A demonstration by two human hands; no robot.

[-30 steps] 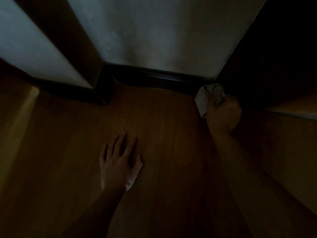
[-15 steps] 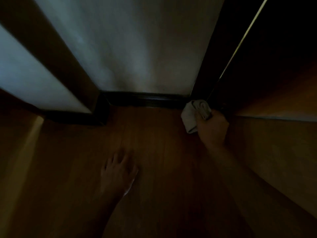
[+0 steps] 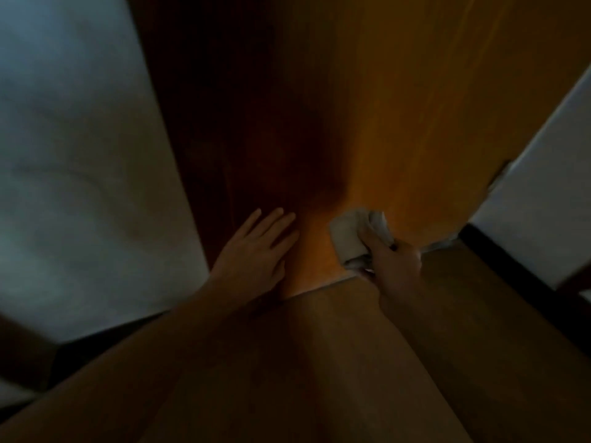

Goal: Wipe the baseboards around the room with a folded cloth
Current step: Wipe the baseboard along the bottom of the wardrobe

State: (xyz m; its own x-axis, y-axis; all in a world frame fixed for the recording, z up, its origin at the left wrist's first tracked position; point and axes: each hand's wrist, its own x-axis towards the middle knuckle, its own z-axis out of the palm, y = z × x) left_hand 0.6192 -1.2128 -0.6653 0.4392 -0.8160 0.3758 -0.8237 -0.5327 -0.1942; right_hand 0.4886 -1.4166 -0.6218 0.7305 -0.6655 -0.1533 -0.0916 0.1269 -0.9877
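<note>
My right hand (image 3: 395, 266) grips a folded white cloth (image 3: 350, 236) and holds it against the bottom of a wooden door (image 3: 399, 123), just above the floor. My left hand (image 3: 259, 251) lies flat with straight fingers on the dark left part of the same door, a little left of the cloth. A dark baseboard (image 3: 524, 282) runs along the white wall at the right. Another dark baseboard strip (image 3: 105, 337) shows at the foot of the white wall on the left.
The wooden floor (image 3: 319, 378) fills the lower part of the view. A white wall (image 3: 80, 171) stands at the left and another white wall (image 3: 543, 203) at the right, with chipped plaster at its edge. The scene is dim.
The view swung right from the wall corner to the door. My left hand rose from the floor onto the door. My right hand moved the cloth from the corner baseboard to the door's bottom.
</note>
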